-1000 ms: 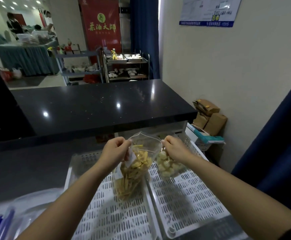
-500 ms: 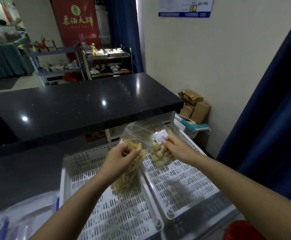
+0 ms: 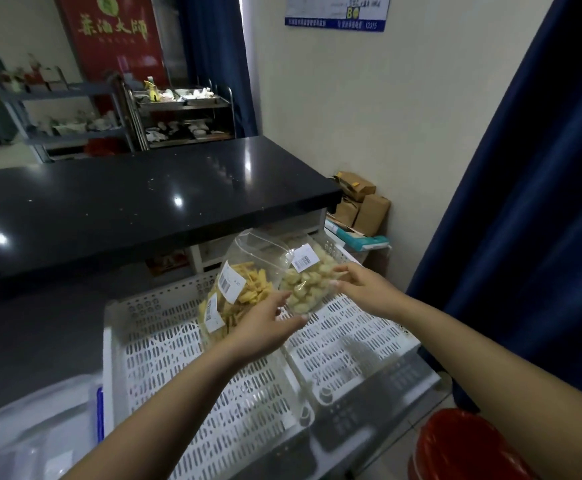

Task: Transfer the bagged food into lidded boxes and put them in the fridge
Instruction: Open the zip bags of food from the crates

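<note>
Above two white perforated plastic trays (image 3: 351, 341), the left hand (image 3: 261, 329) cradles a clear bag of yellow strips (image 3: 237, 296) (barcode-labelled); the right hand (image 3: 365, 289) pinches a clear bag of pale chunks (image 3: 308, 284).

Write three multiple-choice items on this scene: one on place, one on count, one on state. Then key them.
1. The red bin stands:
A. low on the right
B. on the black counter
C. in a tray

2. Food bags held:
A. one
B. two
C. four

3. The left hand:
A. lies flat on a tray
B. hangs idle
C. holds the bag of yellow strips

Key: 1 A, it sits on the floor right of the white trays. 2 B, the right hand holds the bag of pale chunks besides. 3 C, its fingers lie against that bag.
</note>
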